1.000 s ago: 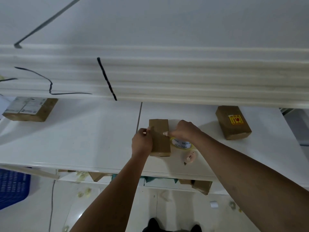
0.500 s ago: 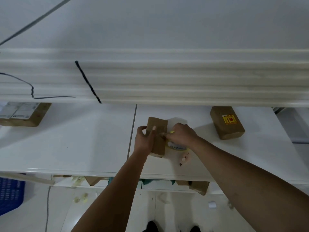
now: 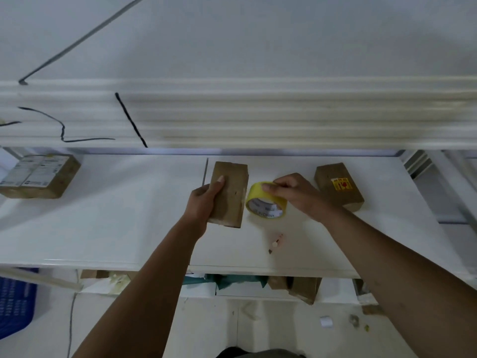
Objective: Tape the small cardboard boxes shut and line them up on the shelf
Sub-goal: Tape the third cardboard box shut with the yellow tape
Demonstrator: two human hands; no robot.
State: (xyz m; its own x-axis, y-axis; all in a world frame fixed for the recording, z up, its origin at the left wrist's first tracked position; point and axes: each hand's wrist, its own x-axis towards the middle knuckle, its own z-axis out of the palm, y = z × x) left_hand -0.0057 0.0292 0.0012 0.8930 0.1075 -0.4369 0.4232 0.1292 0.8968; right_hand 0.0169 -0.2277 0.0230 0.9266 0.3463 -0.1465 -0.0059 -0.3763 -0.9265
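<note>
The left hand (image 3: pixel 204 202) has its thumb laid flat across the top of a small cardboard box (image 3: pixel 228 194) and its fingers wrapped round the box's left side, clamped on it. The box lies lengthwise on the white shelf (image 3: pixel 116 223), at the centre of the frame. Just right of it, the right hand (image 3: pixel 296 193) pinches the top edge of a yellow tape roll (image 3: pixel 265 202) between thumb and fingertips; the roll stands tilted on the shelf, close beside the box. Below the roll lies a small pale cutter (image 3: pixel 277 241). A box with a yellow sticker (image 3: pixel 338 186) sits behind the right hand. A labelled box (image 3: pixel 38 175) rests at the far left.
</note>
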